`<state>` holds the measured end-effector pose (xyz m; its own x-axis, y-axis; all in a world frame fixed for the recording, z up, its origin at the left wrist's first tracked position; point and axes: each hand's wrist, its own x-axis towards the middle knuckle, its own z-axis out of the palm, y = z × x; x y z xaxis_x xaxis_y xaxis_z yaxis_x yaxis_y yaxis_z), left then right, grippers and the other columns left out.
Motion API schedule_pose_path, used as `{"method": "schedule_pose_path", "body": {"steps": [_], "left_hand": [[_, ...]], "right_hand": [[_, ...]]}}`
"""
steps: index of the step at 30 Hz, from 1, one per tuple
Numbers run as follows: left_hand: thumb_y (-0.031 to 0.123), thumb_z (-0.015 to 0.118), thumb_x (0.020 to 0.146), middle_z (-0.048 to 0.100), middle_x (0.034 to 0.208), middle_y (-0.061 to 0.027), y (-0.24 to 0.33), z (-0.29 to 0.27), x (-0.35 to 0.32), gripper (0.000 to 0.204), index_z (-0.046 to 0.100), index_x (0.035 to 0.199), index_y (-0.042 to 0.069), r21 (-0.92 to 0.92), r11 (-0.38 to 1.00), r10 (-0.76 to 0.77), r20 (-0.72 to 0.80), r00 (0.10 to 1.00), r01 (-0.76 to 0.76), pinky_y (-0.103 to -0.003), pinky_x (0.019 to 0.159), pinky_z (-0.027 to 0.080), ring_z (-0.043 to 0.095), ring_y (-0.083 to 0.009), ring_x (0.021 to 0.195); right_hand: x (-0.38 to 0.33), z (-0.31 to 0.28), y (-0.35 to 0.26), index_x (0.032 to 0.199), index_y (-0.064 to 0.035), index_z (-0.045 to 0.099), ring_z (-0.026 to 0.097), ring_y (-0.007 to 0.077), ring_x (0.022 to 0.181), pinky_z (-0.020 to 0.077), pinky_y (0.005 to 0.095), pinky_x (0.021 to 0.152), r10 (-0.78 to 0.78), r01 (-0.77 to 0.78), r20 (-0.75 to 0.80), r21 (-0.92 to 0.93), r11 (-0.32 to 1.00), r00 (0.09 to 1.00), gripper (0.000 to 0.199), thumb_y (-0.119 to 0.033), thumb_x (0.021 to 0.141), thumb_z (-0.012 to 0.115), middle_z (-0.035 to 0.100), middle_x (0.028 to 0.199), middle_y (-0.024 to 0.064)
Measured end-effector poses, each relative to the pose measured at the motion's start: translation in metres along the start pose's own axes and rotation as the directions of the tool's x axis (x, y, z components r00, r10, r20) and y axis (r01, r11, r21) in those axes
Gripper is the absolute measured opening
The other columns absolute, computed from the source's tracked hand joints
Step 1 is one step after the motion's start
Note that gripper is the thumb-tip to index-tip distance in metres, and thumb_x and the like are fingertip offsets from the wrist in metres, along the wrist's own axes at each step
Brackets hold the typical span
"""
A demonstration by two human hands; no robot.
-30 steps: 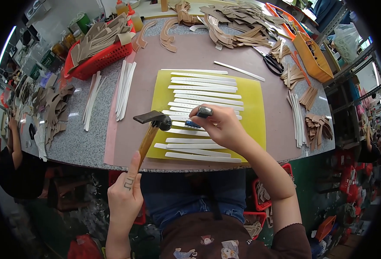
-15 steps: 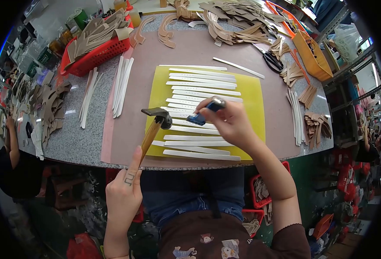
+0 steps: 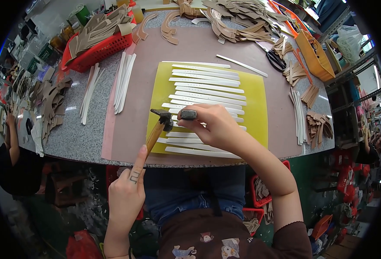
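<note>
A wooden-handled hammer is gripped in my left hand, its dark metal head raised just left of my right fingers. My index finger lies along the handle. My right hand pinches a short punch upright, its dark flat top facing up; its lower end is hidden from view. Beneath it, white strips lie side by side across a yellow board. Rows of small dots or holes mark the left part of several strips. My right hand covers the middle of some lower strips.
More white strips lie left of the board, and others to its right. A red basket of brown pieces stands far left. Scissors, piled cut pieces and an orange box sit toward the back right.
My right hand has moved left and slightly down, turning the punch from tilted to upright beside the hammer head. The hammer has shifted slightly to the right, still in my left hand.
</note>
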<state>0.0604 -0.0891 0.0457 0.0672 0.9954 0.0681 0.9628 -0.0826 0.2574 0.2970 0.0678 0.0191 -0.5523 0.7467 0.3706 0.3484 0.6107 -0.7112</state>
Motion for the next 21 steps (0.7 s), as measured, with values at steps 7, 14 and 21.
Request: {"method": "schedule_pose_path", "body": {"steps": [7, 14, 21], "left_hand": [[0.004, 0.064, 0.095, 0.048, 0.066, -0.0046, -0.003, -0.007, 0.004, 0.064, 0.049, 0.154, 0.025, -0.009, 1.000, 0.015, 0.000, 1.000, -0.015, -0.037, 0.047, 0.040, 0.041, -0.0184, 0.048], [0.005, 0.063, 0.095, 0.057, 0.069, -0.0047, -0.014, -0.042, 0.011, 0.052, 0.055, 0.147, 0.006, -0.514, 0.816, -0.115, -0.594, 0.797, -0.265, -0.029, 0.046, 0.032, 0.038, -0.0117, 0.048], [0.003, 0.061, 0.096, 0.058, 0.065, -0.0057, -0.034, -0.021, -0.006, 0.056, 0.050, 0.151, 0.010, -0.196, 0.973, 0.067, -0.271, 0.960, -0.123, -0.031, 0.045, 0.034, 0.040, -0.0128, 0.046]], "right_hand": [[-0.002, 0.002, -0.003, 0.094, -0.0042, 0.067, 0.053, 0.0197, 0.057, 0.0420, 0.0296, 0.054, -0.004, 0.003, -0.010, -0.022, 1.000, 1.000, 0.009, -0.004, 0.087, 0.073, 0.070, 0.084, 0.0053], [-0.004, 0.006, -0.001, 0.095, -0.0049, 0.067, 0.053, 0.0202, 0.057, 0.0431, 0.0301, 0.055, -0.015, 0.013, -0.070, -0.023, 1.000, 0.997, 0.010, -0.004, 0.087, 0.073, 0.071, 0.086, 0.0049], [-0.005, 0.007, -0.008, 0.096, -0.0051, 0.068, 0.055, 0.0202, 0.058, 0.0437, 0.0312, 0.055, -0.012, 0.011, -0.024, -0.039, 0.999, 1.000, 0.010, -0.004, 0.087, 0.072, 0.072, 0.087, 0.0053]]}}
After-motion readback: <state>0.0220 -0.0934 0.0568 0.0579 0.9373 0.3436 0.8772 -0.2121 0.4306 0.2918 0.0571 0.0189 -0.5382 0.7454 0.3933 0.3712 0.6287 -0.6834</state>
